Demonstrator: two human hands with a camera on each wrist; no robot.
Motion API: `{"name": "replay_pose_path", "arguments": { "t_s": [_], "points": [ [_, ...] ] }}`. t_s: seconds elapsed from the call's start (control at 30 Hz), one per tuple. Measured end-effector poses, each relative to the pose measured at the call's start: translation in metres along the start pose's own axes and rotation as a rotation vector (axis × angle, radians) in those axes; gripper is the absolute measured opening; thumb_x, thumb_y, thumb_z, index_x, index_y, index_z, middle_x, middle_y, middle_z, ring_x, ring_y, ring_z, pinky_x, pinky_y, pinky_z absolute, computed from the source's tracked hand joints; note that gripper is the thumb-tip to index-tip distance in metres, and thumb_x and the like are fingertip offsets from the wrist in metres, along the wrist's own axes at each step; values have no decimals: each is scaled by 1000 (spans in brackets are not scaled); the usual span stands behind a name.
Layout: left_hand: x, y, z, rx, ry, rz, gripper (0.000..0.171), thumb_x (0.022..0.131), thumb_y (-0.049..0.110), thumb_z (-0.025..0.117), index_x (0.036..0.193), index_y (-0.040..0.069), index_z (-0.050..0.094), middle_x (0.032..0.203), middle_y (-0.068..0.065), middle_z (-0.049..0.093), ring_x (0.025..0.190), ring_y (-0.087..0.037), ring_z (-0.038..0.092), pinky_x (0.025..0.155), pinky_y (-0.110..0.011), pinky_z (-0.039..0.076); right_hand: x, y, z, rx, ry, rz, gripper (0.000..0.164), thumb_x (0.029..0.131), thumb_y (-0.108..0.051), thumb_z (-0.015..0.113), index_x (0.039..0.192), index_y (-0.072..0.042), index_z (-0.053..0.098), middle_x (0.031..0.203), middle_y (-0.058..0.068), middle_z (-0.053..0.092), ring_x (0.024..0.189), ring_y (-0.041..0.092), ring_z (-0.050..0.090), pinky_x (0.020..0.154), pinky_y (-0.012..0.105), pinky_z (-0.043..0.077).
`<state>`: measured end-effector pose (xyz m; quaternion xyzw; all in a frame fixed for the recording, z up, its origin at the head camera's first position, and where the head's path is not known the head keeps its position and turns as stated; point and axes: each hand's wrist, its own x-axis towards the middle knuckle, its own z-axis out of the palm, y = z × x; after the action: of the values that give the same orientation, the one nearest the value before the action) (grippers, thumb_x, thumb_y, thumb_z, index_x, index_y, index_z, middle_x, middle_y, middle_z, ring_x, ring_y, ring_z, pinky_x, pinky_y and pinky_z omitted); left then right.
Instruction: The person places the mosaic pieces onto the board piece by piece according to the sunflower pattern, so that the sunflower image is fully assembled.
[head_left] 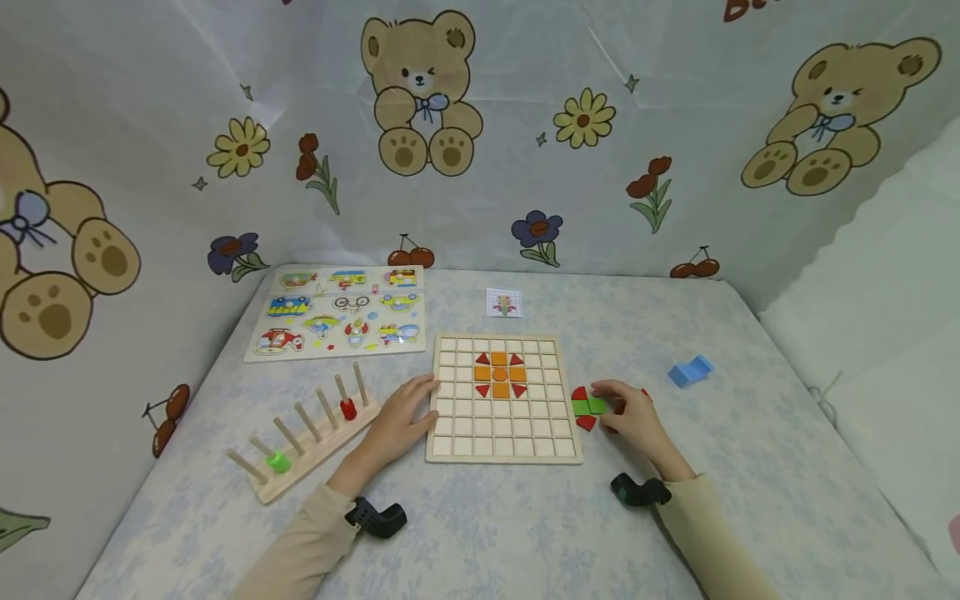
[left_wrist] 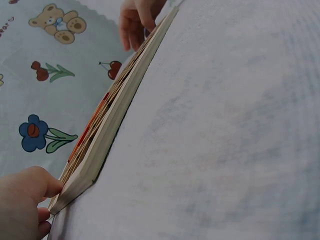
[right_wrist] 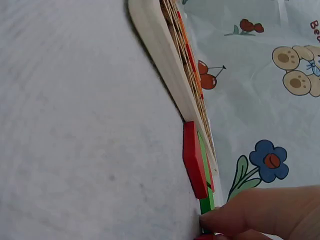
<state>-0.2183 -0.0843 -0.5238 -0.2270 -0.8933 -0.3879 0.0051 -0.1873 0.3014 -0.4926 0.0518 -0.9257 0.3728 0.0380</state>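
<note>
My left hand (head_left: pixel 401 421) rests against the left edge of a square wooden grid board (head_left: pixel 504 450). In the left wrist view its thumb (left_wrist: pixel 42 184) touches the board's corner. An orange and red pattern of tiles (head_left: pixel 500 358) lies in the board's upper middle. Just right of the board, my right hand (head_left: pixel 633 417) has finger and thumb around a green square tile (head_left: pixel 596 405). Another green tile (head_left: pixel 581 407) and red tiles (head_left: pixel 586 422) lie beside it. In the right wrist view a red tile (right_wrist: pixel 195 160) stands out before the fingertips. The palm hides part of this group.
A wooden peg rack (head_left: pixel 322 446) with a green and a red ring stands at left. Behind it lies a vehicle picture puzzle (head_left: pixel 337 312). A small pattern card (head_left: pixel 504 302) is beyond the board, and a blue block (head_left: pixel 691 372) sits to the right.
</note>
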Motion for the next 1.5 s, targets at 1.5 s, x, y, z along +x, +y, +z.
{"name": "replay_pose_path", "arguments": {
  "t_s": [1.5],
  "points": [
    [-1,-1,0,8,17,32,50,91,18,62,139,8,48,146,-11,44,138,-32,38,112,-53,33,3,-41,45,126,28,-60,30,84,4,65,113,-2,65,104,13,68,93,26,62,75,26,51]
  ]
}}
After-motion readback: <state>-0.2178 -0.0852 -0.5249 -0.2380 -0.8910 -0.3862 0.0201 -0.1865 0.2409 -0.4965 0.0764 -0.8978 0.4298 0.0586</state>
